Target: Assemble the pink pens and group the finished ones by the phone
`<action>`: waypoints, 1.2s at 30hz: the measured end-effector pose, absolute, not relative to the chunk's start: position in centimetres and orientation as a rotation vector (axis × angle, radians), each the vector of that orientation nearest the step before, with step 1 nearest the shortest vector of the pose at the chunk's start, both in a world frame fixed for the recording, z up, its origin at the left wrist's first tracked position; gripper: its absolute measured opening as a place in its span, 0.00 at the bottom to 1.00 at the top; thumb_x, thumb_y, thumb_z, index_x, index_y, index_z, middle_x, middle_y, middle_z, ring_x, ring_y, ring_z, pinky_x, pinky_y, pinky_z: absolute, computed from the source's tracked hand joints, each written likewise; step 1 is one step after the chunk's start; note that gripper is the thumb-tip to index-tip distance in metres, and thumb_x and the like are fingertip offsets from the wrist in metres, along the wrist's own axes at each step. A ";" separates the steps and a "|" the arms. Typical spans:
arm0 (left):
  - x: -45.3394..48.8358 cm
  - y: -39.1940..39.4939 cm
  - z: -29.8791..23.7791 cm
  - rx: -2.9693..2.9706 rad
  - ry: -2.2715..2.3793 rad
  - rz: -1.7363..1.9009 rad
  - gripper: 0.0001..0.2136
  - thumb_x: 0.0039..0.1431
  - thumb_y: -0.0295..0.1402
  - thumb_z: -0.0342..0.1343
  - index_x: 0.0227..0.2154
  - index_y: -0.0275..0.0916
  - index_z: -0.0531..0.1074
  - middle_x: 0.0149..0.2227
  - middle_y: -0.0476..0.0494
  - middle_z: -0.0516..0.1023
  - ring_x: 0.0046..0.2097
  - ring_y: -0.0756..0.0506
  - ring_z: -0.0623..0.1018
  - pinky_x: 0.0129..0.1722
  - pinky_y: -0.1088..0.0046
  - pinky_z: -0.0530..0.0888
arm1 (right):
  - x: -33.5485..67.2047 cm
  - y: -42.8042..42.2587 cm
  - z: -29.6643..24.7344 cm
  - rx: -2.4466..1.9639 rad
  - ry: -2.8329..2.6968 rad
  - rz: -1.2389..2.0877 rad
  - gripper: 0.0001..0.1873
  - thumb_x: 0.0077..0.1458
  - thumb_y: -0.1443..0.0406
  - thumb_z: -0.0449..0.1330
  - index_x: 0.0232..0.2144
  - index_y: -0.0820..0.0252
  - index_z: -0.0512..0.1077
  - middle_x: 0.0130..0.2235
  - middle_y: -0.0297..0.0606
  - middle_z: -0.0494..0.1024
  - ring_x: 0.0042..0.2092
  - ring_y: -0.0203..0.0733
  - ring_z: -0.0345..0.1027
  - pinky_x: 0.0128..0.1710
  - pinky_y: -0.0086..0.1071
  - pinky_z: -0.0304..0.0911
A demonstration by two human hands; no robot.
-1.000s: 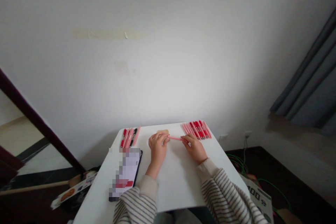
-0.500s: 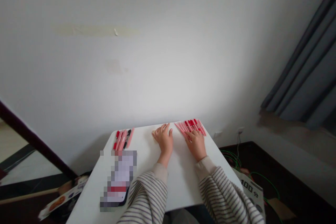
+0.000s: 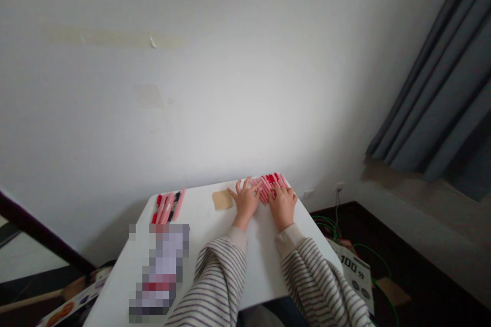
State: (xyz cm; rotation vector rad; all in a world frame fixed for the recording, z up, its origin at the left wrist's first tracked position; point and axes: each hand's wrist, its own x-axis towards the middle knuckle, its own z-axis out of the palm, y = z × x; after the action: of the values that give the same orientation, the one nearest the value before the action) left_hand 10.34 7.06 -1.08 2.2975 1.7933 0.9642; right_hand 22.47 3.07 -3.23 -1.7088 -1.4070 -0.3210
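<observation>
Several pink and red pens (image 3: 270, 182) lie side by side in a fanned row at the table's far right corner. My right hand (image 3: 283, 207) rests over the near ends of these pens, its fingers bent around them. At the row's left end, my left hand (image 3: 247, 202) has its fingers spread, with the thumb side touching or very close to the leftmost pens. Whether it presses on one cannot be made out. A tan square of paper or card (image 3: 222, 200) lies flat just left of my left hand.
On the white table (image 3: 261, 276), a second group of pens (image 3: 168, 207), pink, red and black, lies at the far left. A pixelated phone-like object (image 3: 163, 265) is nearer me. The wall (image 3: 238, 112) rises behind; a bag (image 3: 353, 268) and green cables (image 3: 326, 224) are on the floor to the right.
My left hand has moved right, off the tan square to the pens' left end, uncovering the square. My right hand remains at the pens. The view has shifted slightly right.
</observation>
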 end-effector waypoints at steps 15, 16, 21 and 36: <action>10.3 7.2 -1.6 2.436 1.737 0.845 0.16 0.62 0.48 0.42 0.49 0.65 0.71 0.64 0.54 0.62 0.66 0.33 0.54 0.59 0.30 0.36 | 21.8 2.9 -2.2 -1.894 -1.436 -0.283 0.10 0.58 0.63 0.53 0.35 0.56 0.74 0.42 0.51 0.75 0.49 0.56 0.58 0.49 0.48 0.46; 10.3 7.1 -1.5 2.433 1.738 0.852 0.16 0.62 0.48 0.42 0.49 0.65 0.71 0.63 0.54 0.62 0.66 0.33 0.54 0.59 0.30 0.36 | 21.7 2.9 -2.1 -1.912 -1.433 -0.282 0.10 0.58 0.62 0.53 0.36 0.56 0.74 0.43 0.50 0.75 0.50 0.56 0.58 0.49 0.48 0.46; 9.9 6.6 -1.1 2.367 1.785 0.931 0.16 0.63 0.45 0.43 0.48 0.61 0.72 0.61 0.54 0.66 0.66 0.37 0.55 0.62 0.34 0.36 | 21.5 2.6 -1.8 -2.005 -1.429 -0.330 0.13 0.60 0.61 0.52 0.41 0.57 0.73 0.45 0.46 0.75 0.49 0.53 0.58 0.48 0.44 0.48; 0.2 2.3 -0.2 2.370 2.030 0.984 0.13 0.61 0.33 0.47 0.43 0.42 0.75 0.47 0.42 0.77 0.49 0.43 0.72 0.53 0.60 0.65 | 17.8 2.0 -1.2 -1.571 -1.803 -0.146 0.12 0.57 0.69 0.54 0.42 0.59 0.74 0.43 0.43 0.74 0.48 0.47 0.62 0.50 0.39 0.56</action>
State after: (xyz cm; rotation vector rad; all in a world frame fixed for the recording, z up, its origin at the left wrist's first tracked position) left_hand 0.16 2.31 -0.23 2.3704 2.0305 0.9837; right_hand 17.83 2.01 -1.16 -1.5713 -1.8033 -0.1464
